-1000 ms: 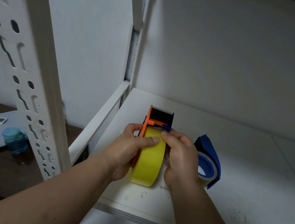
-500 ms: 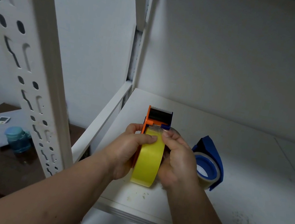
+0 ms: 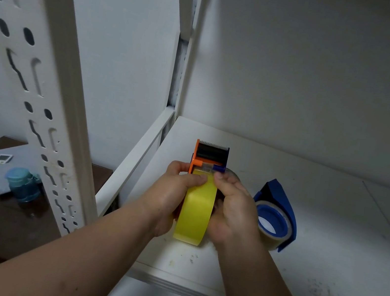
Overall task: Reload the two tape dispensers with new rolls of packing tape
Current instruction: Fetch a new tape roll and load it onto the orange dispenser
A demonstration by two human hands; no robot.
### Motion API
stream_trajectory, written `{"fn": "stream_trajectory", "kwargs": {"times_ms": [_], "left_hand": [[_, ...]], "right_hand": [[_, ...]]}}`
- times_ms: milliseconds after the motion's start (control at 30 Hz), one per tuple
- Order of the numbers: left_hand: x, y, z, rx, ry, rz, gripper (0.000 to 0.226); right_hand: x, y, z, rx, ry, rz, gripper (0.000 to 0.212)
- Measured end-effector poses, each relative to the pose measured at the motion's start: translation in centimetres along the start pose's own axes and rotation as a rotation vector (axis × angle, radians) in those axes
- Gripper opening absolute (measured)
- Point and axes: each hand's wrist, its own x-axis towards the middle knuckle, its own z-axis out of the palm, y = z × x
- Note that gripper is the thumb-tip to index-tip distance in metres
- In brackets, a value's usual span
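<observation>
While your left hand (image 3: pixel 172 196) stayed clamped on the orange dispenser (image 3: pixel 209 154), your right hand (image 3: pixel 233 206) had crept forward pinching the yellow roll's (image 3: pixel 195 213) end — threading underway — blue dispenser (image 3: pixel 277 214) just right.

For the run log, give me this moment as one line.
left hand: grips orange dispenser | right hand: threading yellow tape | blue dispenser: on shelf

Yellow tape roll (image 3: pixel 195 213); orange dispenser (image 3: pixel 209 155)
</observation>
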Motion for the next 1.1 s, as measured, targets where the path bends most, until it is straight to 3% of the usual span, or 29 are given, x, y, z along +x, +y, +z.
{"fn": "stream_trajectory", "kwargs": {"times_ms": [267, 433, 867, 967, 1100], "left_hand": [[0.1, 0.1, 0.0, 0.036, 0.017, 0.003, 0.029], [0.1, 0.1, 0.2, 0.086, 0.04, 0.018, 0.028], [0.3, 0.7, 0.4, 0.17, 0.04, -0.047, 0.032], [0.7, 0.6, 0.6, 0.211, 0.128, 0.026, 0.047], [0.9, 0.4, 1.0, 0.399, 0.248, 0.262, 0.068]], "right_hand": [[0.1, 0.1, -0.6, 0.032, -0.014, -0.027, 0.029], [-0.2, 0.2, -0.7, -0.01, -0.01, -0.063, 0.025], [-0.3, -0.6, -0.3, 0.126, -0.144, 0.084, 0.013], [-0.4, -0.7, -0.2, 0.138, -0.16, 0.085, 0.014], [-0.2, -0.7, 0.0, 0.108, -0.13, 0.067, 0.012]]}}
